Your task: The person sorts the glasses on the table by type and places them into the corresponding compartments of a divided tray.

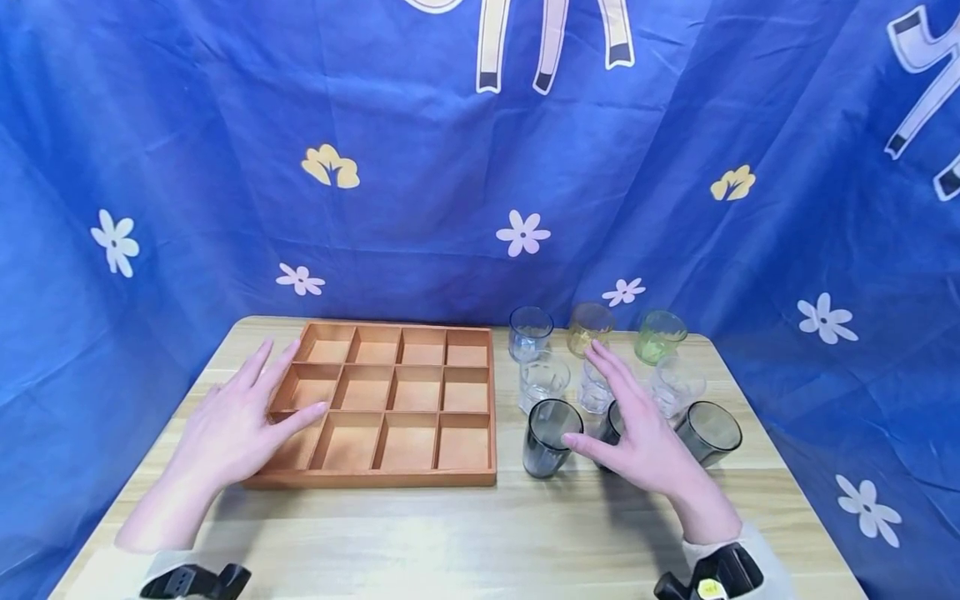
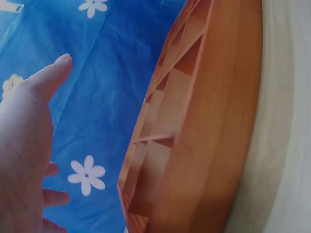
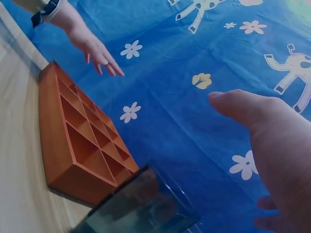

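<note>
Above tray (image 1: 390, 400) and glasses (image 1: 546, 437): both hands (image 1: 232, 425) (image 1: 637, 433) spread flat, holding nothing; no legible writing.

Legible text, labels, brands, numbers: none in any view. The blue backdrop cloth (image 1: 465, 150) carries only printed flowers and cream figures, without lettering. A small yellow tag on the right wrist mount (image 1: 708, 588), lower right of the head view, is too small to read.

Bare tabletop (image 1: 480, 533) lies open along the near edge; on the right, clustered glasses (image 1: 546, 437) crowd the space beside the compartment tray (image 1: 390, 479).
</note>
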A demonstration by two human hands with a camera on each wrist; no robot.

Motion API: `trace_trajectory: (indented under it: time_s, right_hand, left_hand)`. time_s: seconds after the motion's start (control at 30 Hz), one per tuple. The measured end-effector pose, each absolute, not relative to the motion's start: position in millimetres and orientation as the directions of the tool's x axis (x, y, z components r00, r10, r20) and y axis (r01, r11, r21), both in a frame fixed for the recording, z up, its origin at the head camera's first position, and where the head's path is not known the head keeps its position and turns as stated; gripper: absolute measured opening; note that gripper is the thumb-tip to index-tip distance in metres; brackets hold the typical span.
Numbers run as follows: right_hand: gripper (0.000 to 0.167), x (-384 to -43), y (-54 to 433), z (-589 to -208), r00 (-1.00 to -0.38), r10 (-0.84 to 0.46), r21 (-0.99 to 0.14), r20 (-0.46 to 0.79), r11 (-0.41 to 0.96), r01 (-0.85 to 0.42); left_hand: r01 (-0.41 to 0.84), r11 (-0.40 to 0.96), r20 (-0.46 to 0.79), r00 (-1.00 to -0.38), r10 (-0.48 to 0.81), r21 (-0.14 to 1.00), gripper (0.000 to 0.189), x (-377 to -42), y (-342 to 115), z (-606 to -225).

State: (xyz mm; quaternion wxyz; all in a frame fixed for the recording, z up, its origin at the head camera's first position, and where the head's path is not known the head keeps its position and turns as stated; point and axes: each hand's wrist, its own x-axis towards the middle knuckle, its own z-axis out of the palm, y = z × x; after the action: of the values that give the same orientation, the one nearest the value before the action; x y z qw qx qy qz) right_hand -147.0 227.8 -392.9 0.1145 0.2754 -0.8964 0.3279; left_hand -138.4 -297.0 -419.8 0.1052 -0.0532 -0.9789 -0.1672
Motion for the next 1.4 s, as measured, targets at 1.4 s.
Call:
trace_trajectory:
  time_s: [1.4]
  right_hand:
    - [0.106,-136,200,-447,-0.924,-0.275,-0.879,0.264,0.326,-0.348]
  left_hand:
    - [0.014,0.739,0.229,-0.955,-0.190,0.673,0.074,-134,-336,-498]
